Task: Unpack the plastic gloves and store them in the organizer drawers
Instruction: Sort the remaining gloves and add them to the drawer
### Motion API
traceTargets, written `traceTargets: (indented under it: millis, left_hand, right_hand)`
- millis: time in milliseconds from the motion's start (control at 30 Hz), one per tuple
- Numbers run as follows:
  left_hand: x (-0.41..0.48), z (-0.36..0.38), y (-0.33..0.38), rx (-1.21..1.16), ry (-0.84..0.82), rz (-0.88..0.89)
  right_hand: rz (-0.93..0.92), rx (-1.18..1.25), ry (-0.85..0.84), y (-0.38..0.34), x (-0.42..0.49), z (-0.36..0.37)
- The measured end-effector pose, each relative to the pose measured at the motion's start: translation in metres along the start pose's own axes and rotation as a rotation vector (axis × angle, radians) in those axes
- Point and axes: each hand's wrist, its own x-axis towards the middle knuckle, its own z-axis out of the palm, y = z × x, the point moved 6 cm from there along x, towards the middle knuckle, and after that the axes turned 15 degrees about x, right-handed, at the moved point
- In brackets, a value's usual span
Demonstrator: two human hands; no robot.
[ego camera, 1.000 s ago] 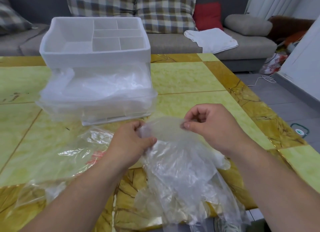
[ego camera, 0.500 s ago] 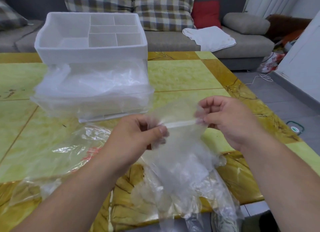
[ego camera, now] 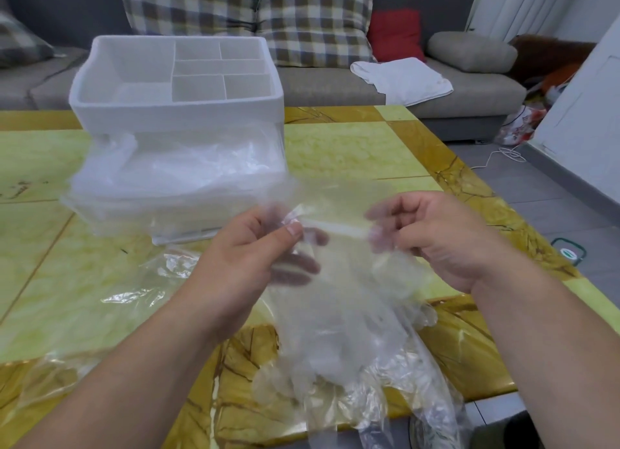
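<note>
A thin, transparent, soft plastic glove is held up just above the glossy tabletop, which has a yellow-green and brown marble pattern. The left hand pinches one end of the glove's cuff between thumb and curled fingers, and some of these fingers show through the film. The right hand pinches the other end with its fingers curled in. The folded cuff edge runs as a pale band from left to right between the two hands. The long axis of the glove goes from the cuff toward the person, with the rounded finger parts pointing to the near edge of the tabletop, over a crumpled clear wrapping. Behind the hands stands a white rectangular plastic organizer with square compartments on top. Its clear drawer is pulled out and holds wrinkled, cloudy gloves. A flat, shiny clear bag lies at the left.
</note>
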Motion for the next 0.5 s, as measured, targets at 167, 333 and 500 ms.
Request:
traceTargets:
  millis: [167,333,500]
  left_hand:
    - [-0.003,0.005,0.005,-0.132,-0.057,-0.019]
    - [-0.002,0.001,-0.003,-0.179,-0.046,-0.115]
    - [-0.002,-0.001,-0.012,-0.125,-0.107,-0.234]
  right_hand:
    - [0.062,0.024,-0.162,0.001,-0.004,0.017]
    - [0.022,0.041,-0.113,-0.003,-0.002,0.028]
    - [0.02,0.085,-0.142,-0.005,-0.001,0.041]
